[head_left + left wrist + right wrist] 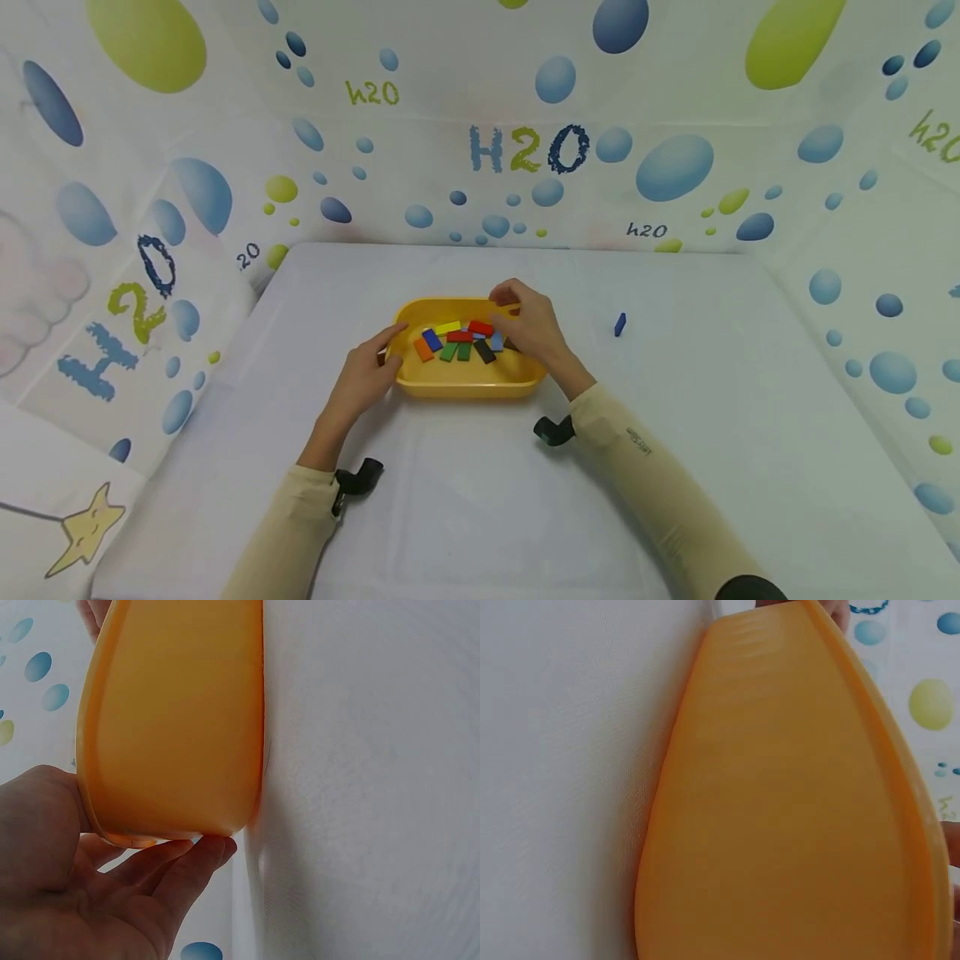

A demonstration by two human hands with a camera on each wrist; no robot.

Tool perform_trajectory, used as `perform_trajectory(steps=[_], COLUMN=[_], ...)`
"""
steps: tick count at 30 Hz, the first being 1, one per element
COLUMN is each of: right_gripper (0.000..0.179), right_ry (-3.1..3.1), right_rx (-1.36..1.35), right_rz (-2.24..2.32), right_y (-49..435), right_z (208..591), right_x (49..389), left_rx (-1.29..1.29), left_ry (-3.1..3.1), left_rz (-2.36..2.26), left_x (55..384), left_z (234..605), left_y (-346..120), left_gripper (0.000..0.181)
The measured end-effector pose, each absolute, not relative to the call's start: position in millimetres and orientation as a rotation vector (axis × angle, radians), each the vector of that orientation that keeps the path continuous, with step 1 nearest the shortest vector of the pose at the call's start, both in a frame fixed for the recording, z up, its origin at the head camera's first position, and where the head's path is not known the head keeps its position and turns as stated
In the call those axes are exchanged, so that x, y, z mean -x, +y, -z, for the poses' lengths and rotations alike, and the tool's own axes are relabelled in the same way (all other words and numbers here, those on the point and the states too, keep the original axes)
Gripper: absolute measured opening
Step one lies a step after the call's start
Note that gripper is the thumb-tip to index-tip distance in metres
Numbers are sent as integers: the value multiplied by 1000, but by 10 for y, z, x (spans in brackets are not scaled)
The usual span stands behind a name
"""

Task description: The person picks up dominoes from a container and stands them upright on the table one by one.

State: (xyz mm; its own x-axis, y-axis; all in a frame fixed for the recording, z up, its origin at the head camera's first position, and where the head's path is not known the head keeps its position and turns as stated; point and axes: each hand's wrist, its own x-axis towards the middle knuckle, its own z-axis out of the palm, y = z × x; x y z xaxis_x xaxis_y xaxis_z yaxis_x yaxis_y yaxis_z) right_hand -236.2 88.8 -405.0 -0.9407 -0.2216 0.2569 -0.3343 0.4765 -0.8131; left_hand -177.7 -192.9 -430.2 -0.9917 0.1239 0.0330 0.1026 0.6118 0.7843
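A yellow plastic tray [465,390] stands on the white table with several small coloured blocks inside: red [480,329], yellow, green, orange, blue, light blue and black. My left hand [363,379] grips the tray's left end; in the left wrist view its thumb goes over the rim and the fingers touch the outer wall. Over the right end of the tray reaches my right hand [534,327], thumb and forefinger apart with nothing seen between them. Its other fingers are mostly hidden. The right wrist view is filled mainly by the tray's side [780,787].
A single dark blue block [620,325] stands on the table to the right of the tray. White cloth [480,508] covers the table. Walls printed with blue and green drops [555,79] rise behind and at both sides.
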Motion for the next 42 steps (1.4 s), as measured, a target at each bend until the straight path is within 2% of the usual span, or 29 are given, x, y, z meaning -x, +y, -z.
perform_trajectory(steps=[19,42], right_gripper=[31,33], right_ry=[-2880,-3043], right_rx=[-531,-587], right_rz=[-1268,-1124], right_y=[645,576], right_z=[4184,4272], right_x=[2468,2535], left_rx=[-207,-215], left_ry=[2811,2838], left_rz=[-1347,-1314], left_x=[1779,1787], left_z=[4347,4335], left_y=[-1941,-1932], left_gripper=[56,55])
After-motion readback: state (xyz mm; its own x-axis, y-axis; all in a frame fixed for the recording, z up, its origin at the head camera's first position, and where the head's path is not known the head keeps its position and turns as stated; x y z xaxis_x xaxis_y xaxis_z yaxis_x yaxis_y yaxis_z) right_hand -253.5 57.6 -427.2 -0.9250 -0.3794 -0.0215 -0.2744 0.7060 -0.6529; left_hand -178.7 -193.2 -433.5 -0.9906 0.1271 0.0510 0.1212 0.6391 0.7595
